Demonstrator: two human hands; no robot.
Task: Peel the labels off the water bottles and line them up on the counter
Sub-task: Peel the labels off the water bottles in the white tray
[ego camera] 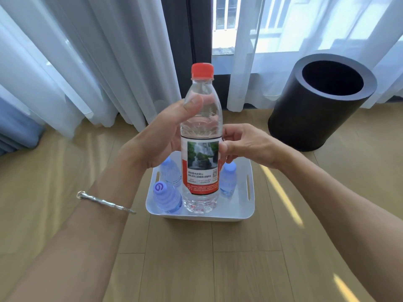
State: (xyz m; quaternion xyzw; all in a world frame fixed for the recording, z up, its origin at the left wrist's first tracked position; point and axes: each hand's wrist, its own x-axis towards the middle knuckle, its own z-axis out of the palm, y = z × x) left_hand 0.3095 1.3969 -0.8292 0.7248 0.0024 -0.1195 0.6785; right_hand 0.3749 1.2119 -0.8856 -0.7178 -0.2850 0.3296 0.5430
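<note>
Floor (174, 258), wooden, carries black bin (322, 110) far right, white tub (239, 211) centre. Red-capped bottle (201, 118) upright over tub, left hand (165, 136) wrapped round its clear upper body. Right hand (244, 144) pinching label (201, 168) at top right edge. Small purple-capped bottles (168, 198) along tub's left and right walls.

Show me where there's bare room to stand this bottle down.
Bare floor lies left of the white tub toward the curtains, in front of it, and right of it, short of the black bin. Crowded: inside the tub, with small bottles.
</note>
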